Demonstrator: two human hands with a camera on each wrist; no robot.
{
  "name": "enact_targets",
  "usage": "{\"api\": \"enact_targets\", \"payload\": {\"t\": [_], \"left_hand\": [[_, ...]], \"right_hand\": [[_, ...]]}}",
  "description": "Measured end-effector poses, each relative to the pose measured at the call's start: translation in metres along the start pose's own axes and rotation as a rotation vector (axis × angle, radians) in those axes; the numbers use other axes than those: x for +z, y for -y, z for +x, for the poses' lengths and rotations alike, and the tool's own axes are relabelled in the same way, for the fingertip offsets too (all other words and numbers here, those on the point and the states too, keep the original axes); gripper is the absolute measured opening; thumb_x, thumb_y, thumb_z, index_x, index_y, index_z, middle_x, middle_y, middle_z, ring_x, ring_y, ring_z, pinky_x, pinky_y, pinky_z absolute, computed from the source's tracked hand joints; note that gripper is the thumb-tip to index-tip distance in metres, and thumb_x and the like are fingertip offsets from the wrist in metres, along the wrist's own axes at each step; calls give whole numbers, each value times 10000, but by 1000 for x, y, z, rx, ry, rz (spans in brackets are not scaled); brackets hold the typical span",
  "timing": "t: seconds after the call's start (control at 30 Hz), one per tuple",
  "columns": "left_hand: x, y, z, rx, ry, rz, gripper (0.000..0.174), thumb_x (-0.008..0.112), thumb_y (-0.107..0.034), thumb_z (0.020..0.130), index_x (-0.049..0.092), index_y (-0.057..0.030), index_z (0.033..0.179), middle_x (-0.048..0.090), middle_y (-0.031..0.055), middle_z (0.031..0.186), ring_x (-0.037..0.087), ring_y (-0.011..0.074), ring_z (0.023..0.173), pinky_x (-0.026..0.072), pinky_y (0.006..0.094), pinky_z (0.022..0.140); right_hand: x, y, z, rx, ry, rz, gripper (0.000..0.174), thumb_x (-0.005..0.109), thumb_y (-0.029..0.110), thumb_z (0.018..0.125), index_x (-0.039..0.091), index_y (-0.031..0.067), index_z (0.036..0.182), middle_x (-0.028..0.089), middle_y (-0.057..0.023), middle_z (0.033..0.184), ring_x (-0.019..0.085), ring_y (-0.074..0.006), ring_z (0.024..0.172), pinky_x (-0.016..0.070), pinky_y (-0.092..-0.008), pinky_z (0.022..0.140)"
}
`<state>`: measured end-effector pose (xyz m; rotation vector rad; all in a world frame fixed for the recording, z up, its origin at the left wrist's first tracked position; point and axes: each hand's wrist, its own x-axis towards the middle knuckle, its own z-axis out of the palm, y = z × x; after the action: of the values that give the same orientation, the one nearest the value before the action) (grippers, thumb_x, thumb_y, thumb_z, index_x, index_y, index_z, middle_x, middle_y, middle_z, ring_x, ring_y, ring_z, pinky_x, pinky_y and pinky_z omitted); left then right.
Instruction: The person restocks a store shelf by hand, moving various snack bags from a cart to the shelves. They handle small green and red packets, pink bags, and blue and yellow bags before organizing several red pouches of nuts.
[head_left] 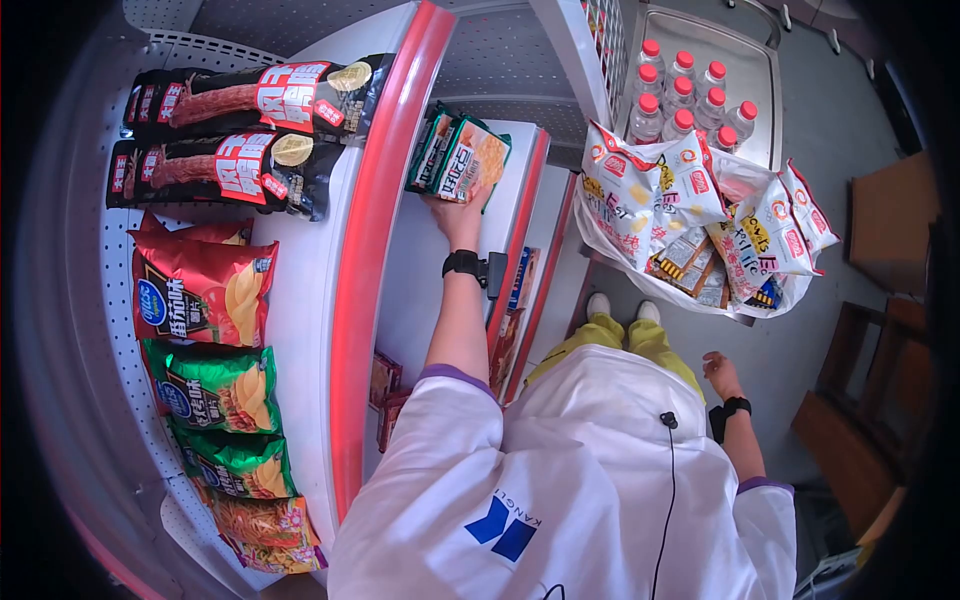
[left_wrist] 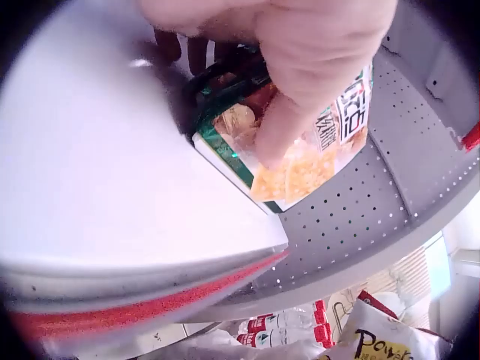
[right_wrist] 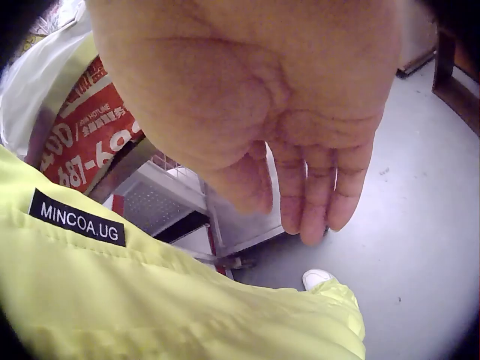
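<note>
On the middle shelf (head_left: 515, 215), my left hand (head_left: 460, 214) grips a green-edged pack of crackers (head_left: 487, 152). The left wrist view shows the thumb (left_wrist: 279, 135) lying across the printed front of the pack, over the cracker picture, while the other fingers reach round behind it and are partly hidden. Directly beside it in the head view, a similar green pack (head_left: 430, 148) stands against it. My right hand (head_left: 722, 376) hangs by my side, holding nothing. In the right wrist view its fingers (right_wrist: 319, 195) point down, loosely extended, over the grey floor.
Black sausage packs (head_left: 230, 170) and red chip bags (head_left: 205, 285) and green ones (head_left: 220, 388) fill the shelf at left. A metal cart (head_left: 765, 75) holds red-capped bottles (head_left: 680, 95); a white bag (head_left: 625, 262) of snack packets sits in front. Brown boxes (head_left: 893, 225) stand right.
</note>
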<state>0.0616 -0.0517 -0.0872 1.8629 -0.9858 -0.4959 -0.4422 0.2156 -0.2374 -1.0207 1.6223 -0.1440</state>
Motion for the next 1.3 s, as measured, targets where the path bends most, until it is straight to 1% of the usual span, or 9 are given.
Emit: {"api": "enact_targets", "payload": {"t": [0.1,0.17,0.27,0.53,0.77,0.87,0.93,1.03,1.3], "left_hand": [[-1,-15,-6,-36,-19,93,1049,777,-65,614,52,-8,1370,349,150,1316,379,242,1192,265,349,1041],[-7,-25,-12,-49,98,-303,1080,774,-65,624,11,-23,1386,333,141,1333,360,238,1213,262,358,1042],[-14,-22,-9,-97,111,-446,1097,769,-44,631,-19,-42,1394,313,135,1350,345,229,1228,253,350,1043],[-15,-25,-15,-83,39,-488,1024,760,-28,635,48,-63,1371,310,132,1345,339,229,1222,250,347,1034],[-6,-37,-24,-30,17,-398,1063,744,62,590,28,-68,1365,314,137,1321,351,228,1208,274,337,1029],[-5,-37,-24,-73,28,-420,1053,742,51,597,29,-60,1364,314,137,1318,362,230,1201,285,334,1023],[-6,-32,-21,-74,36,-401,1051,742,45,600,27,-55,1363,314,138,1318,367,231,1198,289,335,1020],[-9,-35,-20,-79,49,-371,1047,743,34,604,25,-47,1362,316,139,1316,372,233,1195,292,337,1018],[-6,-34,-21,-67,64,-389,1094,745,31,602,-20,-48,1380,311,148,1329,360,234,1211,276,338,1031]], "right_hand": [[-1,-1,1,-10,2,17,235,493,7,780,561,-6,1005,587,-68,715,573,-154,610,458,-271,581],[-1,-7,2,-2,1,36,239,489,4,780,559,-7,1008,587,-68,717,571,-153,612,457,-271,582],[1,-14,2,-16,-5,16,236,495,3,779,560,-6,1005,587,-66,720,571,-154,613,459,-275,583],[5,-26,5,0,-20,-22,204,542,72,802,575,18,995,618,-108,698,596,-199,613,475,-309,599],[0,-3,2,-16,-8,-63,243,483,22,775,557,-7,1005,594,-69,710,582,-160,606,462,-280,581],[0,-4,2,-19,-10,-30,243,491,26,774,561,-4,1005,594,-69,704,581,-159,605,462,-285,584],[1,-5,2,3,-7,-34,225,540,80,800,578,19,1013,620,-113,722,600,-201,643,477,-318,627],[5,-15,3,-3,-16,0,240,511,24,768,560,-17,1000,597,-78,702,580,-158,604,463,-286,578],[7,-17,1,-1,-4,-5,242,481,14,770,557,-20,997,584,-73,685,571,-161,588,459,-284,576]]}}
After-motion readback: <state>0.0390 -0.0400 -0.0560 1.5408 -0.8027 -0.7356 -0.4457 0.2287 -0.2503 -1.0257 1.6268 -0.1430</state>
